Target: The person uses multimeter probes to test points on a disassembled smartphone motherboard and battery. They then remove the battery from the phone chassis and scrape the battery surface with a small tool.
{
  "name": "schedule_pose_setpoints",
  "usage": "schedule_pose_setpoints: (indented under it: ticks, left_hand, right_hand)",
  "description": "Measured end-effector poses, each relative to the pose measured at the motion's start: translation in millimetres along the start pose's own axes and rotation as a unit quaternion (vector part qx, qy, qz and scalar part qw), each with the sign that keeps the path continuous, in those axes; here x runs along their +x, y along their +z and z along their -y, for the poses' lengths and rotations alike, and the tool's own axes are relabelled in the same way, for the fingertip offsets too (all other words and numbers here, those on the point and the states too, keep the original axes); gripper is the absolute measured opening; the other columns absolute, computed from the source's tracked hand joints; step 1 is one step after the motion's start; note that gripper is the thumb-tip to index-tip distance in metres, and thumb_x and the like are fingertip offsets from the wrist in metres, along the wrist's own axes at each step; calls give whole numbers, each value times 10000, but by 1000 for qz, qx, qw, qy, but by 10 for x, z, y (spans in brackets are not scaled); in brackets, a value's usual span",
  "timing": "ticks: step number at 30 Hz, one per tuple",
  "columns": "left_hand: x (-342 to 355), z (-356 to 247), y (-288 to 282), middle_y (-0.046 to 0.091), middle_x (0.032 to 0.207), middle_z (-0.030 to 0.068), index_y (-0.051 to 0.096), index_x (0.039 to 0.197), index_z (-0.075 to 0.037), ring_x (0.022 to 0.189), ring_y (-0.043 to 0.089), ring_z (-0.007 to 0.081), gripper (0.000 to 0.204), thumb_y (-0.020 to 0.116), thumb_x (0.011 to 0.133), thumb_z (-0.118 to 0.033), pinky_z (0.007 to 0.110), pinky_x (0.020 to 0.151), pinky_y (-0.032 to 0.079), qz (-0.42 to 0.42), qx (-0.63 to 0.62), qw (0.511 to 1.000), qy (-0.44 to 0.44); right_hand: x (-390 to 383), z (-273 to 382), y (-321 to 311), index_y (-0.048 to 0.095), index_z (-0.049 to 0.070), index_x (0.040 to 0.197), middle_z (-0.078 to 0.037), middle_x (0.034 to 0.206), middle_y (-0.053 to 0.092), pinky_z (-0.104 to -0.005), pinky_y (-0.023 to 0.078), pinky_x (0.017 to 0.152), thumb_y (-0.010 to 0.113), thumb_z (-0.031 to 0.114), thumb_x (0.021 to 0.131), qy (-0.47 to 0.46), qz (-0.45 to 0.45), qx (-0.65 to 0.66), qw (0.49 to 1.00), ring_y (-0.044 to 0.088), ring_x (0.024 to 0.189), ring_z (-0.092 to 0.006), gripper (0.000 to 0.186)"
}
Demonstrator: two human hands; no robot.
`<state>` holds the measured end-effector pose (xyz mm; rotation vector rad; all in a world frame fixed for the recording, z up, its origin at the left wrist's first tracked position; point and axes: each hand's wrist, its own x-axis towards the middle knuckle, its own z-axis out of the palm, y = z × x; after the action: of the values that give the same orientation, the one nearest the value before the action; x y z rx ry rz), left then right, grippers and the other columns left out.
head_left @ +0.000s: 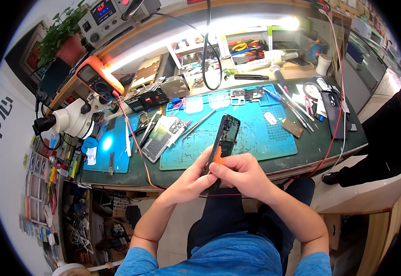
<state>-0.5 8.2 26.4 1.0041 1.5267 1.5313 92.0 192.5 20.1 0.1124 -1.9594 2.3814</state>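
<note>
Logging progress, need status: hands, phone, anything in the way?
Left hand gripping opened phone, tilted up. Right hand pinching orange piece at phone's lower part. Pale phone lying beyond, leftward, apart from both hands.

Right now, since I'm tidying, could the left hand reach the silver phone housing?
Probably yes: the silver phone housing lies nearby, uncovered, but the left hand holds the dark phone.

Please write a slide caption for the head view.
Left hand holding an opened phone, right hand at an orange piece by its lower end, before a cluttered workbench.
</note>
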Motion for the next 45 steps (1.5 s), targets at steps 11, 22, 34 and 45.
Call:
schedule_pose_setpoints:
  ticks: [11, 22, 34, 45]
  left_hand:
    - [14, 254, -143, 399, 1580, 123, 184, 1654, 11, 1446, 400, 202, 741, 534, 1039, -210, 371, 1202, 322, -27, -56, 998, 14]
    - [21, 302, -206, 455, 1536, 106, 250, 1631, 16, 1417, 437, 191, 730, 556, 1026, -253, 373, 1192, 339, -6, -114, 993, -19]
    - [55, 114, -129, 469, 1515, 151, 137, 1682, -41, 1341, 523, 215, 876, 628, 964, -144, 372, 1103, 446, -34, 29, 998, 44]
    - [232, 178, -190, 538, 1436, 187, 192, 1665, -36, 1169, 637, 273, 883, 670, 924, -62, 391, 994, 539, -161, 178, 964, 118]
  right_hand:
    - [199, -136, 105, 710, -25, 805, -13, 603, 602, -284, 387, 483, 665, 137, 1001, -141, -63, -114, 981, 507, 548, -48, 258]
    - [178, -122, 161, 690, -30, 781, -39, 612, 612, -293, 412, 502, 661, 100, 984, -130, -88, -108, 982, 533, 553, -71, 243]
    - [217, 63, -70, 687, 12, 857, -27, 633, 639, -267, 438, 497, 806, 231, 921, -109, -62, -127, 984, 573, 541, -72, 257]
    - [249, 286, 241, 639, 67, 782, -82, 673, 659, -400, 544, 582, 772, 246, 897, -225, -210, -384, 870, 665, 606, -288, 251]
